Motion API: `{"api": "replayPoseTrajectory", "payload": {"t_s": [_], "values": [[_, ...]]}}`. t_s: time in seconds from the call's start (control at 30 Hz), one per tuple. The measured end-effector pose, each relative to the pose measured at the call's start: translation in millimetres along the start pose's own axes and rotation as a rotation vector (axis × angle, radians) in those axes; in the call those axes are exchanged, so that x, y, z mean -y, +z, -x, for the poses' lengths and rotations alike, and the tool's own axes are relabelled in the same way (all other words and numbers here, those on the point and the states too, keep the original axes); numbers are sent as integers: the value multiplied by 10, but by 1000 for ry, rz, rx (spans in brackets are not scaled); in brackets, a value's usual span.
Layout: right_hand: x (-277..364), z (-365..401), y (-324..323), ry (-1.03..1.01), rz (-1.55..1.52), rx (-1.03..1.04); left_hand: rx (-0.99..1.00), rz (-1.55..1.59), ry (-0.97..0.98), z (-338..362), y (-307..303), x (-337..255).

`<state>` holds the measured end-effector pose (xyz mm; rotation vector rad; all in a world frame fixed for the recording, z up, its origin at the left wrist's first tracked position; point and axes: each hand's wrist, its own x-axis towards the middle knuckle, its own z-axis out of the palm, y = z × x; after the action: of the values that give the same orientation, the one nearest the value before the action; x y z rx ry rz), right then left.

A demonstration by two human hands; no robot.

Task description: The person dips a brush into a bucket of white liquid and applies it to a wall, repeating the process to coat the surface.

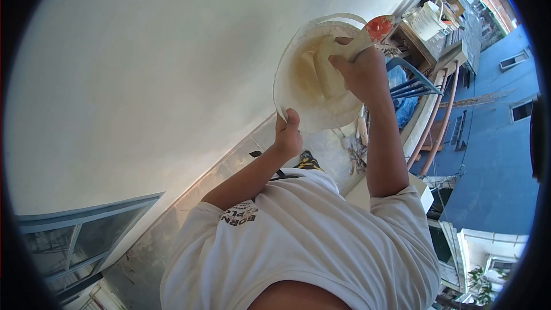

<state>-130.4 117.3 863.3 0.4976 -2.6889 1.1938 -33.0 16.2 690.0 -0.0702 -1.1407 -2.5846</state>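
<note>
My left hand grips the near rim of a white bucket, the thumb over the edge and the fingers round the outside. The bucket is tipped towards me, showing cloudy tan liquid inside. My right hand is closed round the pale, paint-coated handle of a wide paintbrush. Its handle end, marked red, points up and right past the rim. The brush's broad pale head slants down into the bucket, over the liquid, partly behind my fingers.
A large pale wall runs along the left, with a grey-framed window low down. At right are a blue plastic chair, a wooden table with another white bucket, and a railing. Debris lies on the floor.
</note>
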Motion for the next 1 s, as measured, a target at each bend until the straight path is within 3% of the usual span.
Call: {"api": "replayPoseTrajectory", "payload": {"t_s": [0.13,0.2,0.3,0.43,0.63,0.7,0.77,0.9,1.0], "values": [[-49,-25,75,-53,40,13,11,5,-28,39,35,-39],[-98,-51,122,17,161,102,7,-4,-20,69,32,-27],[-72,-1,119,-40,36,70,10,-24,20,72,4,24],[4,26,130,22,107,120,10,-71,47,113,-12,50],[62,112,152,-153,38,34,18,94,-6,137,-352,301],[62,126,149,-16,105,133,14,120,-38,184,-238,190],[41,169,165,-44,81,120,36,-45,37,174,-55,14],[-37,184,156,-32,-24,108,3,-86,5,178,-149,82],[-97,259,43,65,-240,58,-60,149,-109,134,-173,17]]}}
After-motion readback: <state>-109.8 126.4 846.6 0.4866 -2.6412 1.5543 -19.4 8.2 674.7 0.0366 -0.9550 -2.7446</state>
